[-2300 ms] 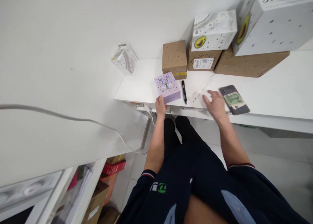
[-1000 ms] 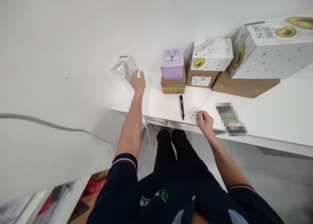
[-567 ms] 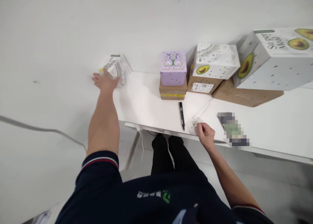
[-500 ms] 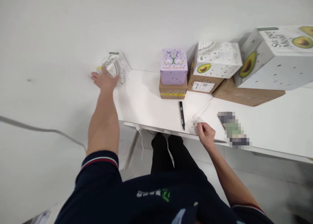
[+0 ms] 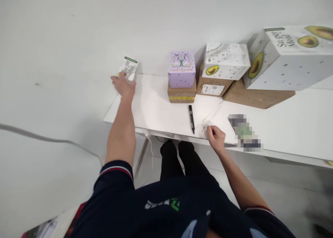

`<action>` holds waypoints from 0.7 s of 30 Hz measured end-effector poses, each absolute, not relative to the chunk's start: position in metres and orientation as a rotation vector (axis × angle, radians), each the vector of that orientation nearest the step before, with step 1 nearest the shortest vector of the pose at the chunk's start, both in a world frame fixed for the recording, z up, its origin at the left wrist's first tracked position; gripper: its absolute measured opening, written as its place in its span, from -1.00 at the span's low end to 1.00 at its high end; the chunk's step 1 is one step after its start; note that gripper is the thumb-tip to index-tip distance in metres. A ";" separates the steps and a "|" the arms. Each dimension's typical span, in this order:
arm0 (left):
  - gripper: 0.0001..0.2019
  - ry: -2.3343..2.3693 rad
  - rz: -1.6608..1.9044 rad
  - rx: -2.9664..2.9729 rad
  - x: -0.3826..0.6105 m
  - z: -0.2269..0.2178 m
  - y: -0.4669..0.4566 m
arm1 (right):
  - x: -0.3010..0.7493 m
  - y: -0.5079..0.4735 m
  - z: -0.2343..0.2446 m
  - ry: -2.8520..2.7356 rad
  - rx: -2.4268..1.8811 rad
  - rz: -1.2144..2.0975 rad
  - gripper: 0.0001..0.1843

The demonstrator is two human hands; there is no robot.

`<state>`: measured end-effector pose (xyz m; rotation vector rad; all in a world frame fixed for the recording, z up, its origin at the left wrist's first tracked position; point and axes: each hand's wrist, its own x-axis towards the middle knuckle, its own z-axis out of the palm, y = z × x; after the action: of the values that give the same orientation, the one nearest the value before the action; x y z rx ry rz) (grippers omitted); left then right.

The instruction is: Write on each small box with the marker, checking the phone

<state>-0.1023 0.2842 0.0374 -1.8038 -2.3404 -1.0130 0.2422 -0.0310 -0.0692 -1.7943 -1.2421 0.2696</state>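
Note:
My left hand (image 5: 124,85) reaches to the table's far left corner and grips a small white box with a green label (image 5: 128,69), which stands tilted there. My right hand (image 5: 215,137) rests at the front edge of the white table (image 5: 161,109), fingers curled on a small clear wrapper (image 5: 205,126); I cannot make out more of it. A black pen (image 5: 191,119) lies just left of that hand. A purple box (image 5: 181,69) sits on top of a small brown box (image 5: 181,93).
Along the back wall stand a white avocado box (image 5: 225,61) on a brown box (image 5: 210,86), and a large white avocado box (image 5: 288,58) on a flat brown carton (image 5: 257,96). A blurred-out flat object (image 5: 244,132) lies right of my right hand. A grey cable (image 5: 47,138) crosses the left.
The purple box went from the table front onto the small brown box. My left hand then reached to the small white box at the left corner and has drawn it onto the table.

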 end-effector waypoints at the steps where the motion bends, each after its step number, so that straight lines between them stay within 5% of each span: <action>1: -0.49 -2.347 -1.050 -1.761 -0.096 0.036 0.273 | 0.242 -0.031 -0.069 -1.240 -1.791 0.270 -0.57; 15: -0.47 -2.357 -1.452 -1.747 -0.045 0.015 0.025 | 0.248 -0.031 -0.067 -1.137 -1.739 0.409 -0.61; 21: 0.02 -2.235 -1.817 -1.950 -0.047 -0.021 0.001 | 0.249 -0.032 -0.065 -1.148 -1.714 0.408 -0.63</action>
<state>-0.0468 0.0011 -0.0207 -1.9500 -2.2346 -1.8166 0.2493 -0.0315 -0.0650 -1.7139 -1.1481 0.4079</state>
